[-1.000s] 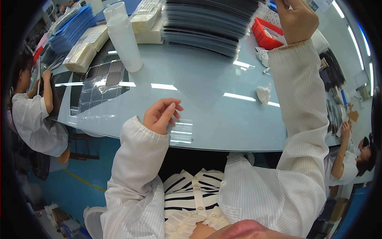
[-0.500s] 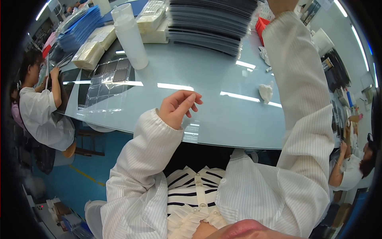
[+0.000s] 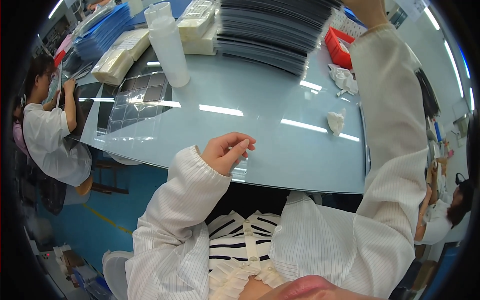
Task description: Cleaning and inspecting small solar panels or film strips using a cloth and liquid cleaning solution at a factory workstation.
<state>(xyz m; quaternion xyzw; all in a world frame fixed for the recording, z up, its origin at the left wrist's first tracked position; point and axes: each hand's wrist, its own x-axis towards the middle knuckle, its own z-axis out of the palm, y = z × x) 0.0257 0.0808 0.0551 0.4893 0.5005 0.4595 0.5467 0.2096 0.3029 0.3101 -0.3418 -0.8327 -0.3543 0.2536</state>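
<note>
Above the near edge of the glossy table (image 3: 240, 135), my left hand (image 3: 229, 152) has loosely curled fingers, the thumb resting against the index finger; nothing shows in it. My right arm stretches far forward, and my right hand (image 3: 369, 11) is at the top edge beside a tall stack of dark sheets (image 3: 272, 37). Its fingers are cut off by the frame, so what they touch is hidden. Left of the stack stands a translucent white plastic bottle (image 3: 169, 50). A clear sheet with dark square pieces (image 3: 142, 95) lies on the table farther left.
Wrapped pale packs (image 3: 114, 66) and a blue pile of sheets (image 3: 102, 32) are at the back left. To the right are a red bin (image 3: 339, 55) and crumpled white tissues (image 3: 336, 121). A person (image 3: 50, 120) works at left; another (image 3: 445, 212) sits at right.
My left hand has lowered slightly toward the table's near edge, its fingers curling a little more. The view has shifted, showing more of the red bin; my right hand remains at the top edge.
</note>
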